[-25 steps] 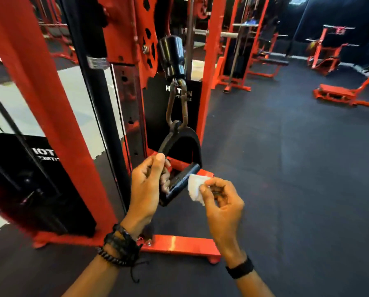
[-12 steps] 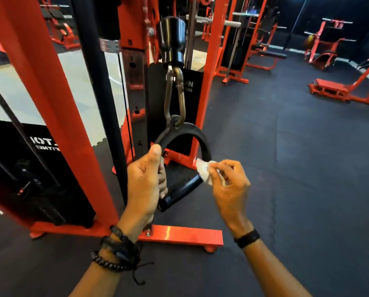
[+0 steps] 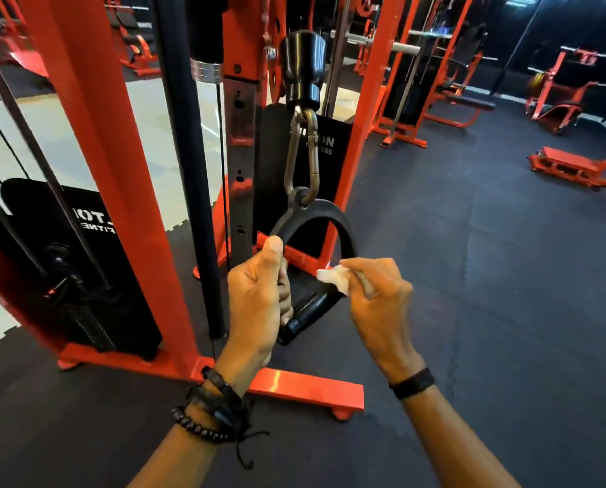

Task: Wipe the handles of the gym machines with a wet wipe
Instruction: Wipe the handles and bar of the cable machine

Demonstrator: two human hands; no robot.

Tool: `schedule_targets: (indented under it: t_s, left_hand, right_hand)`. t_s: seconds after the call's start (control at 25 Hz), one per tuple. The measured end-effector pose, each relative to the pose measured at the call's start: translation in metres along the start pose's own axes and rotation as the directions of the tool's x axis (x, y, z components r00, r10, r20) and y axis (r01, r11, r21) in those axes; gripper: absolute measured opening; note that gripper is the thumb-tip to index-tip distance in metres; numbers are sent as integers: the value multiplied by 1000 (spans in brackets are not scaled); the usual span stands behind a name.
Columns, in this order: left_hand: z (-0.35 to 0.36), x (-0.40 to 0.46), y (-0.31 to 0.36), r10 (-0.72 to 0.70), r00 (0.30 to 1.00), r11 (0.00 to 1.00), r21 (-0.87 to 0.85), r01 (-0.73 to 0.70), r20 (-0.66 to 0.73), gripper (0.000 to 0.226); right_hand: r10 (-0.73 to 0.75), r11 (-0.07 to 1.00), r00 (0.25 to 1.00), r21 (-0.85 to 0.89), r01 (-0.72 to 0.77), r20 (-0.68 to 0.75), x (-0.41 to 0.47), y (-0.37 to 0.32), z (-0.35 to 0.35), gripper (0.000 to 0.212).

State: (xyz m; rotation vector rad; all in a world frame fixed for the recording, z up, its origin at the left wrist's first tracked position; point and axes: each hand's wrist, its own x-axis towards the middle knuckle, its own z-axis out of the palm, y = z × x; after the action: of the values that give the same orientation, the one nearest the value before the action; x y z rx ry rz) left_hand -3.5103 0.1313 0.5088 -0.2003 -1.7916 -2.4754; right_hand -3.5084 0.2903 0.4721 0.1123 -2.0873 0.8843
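A dark speckled rubber mat floor [image 3: 470, 311] carries everything. The orange steel base foot of the cable machine [image 3: 305, 390] rests on it in the near middle. A low orange metal sled frame [image 3: 572, 167] sits far right, and pale glossy floor tiles [image 3: 9, 135] begin at far left.

One wide-angle head view looks forward and down, close over both forearms. It faces the red cable machine [image 3: 93, 142] and dark floor [image 3: 470, 311] beyond.
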Motion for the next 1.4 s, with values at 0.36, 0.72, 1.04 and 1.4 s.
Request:
schedule_targets:
  t_s: [0.36, 0.72, 1.04, 1.4]
  left_hand:
    - [11, -5, -3, 5, 999, 1000, -5, -5, -49, 47]
    - [16, -4, -4, -8, 993, 1000, -16, 6, -117, 50]
    - [26, -6, -7, -40, 989, 998, -48, 33, -142, 49]
    - [41, -11, -8, -59, 984, 994, -100, 43, -166, 49]
  right_hand:
    - [-28, 999, 990, 33, 24, 140, 10, 15, -9, 15]
    - [-41, 986, 998, 165, 32, 51, -40, -15, -1, 14]
    - [96, 947, 993, 302, -113, 71, -74, -27, -5, 9]
    - [584, 721, 805, 526, -451, -109, -37, 9, 1, 14]
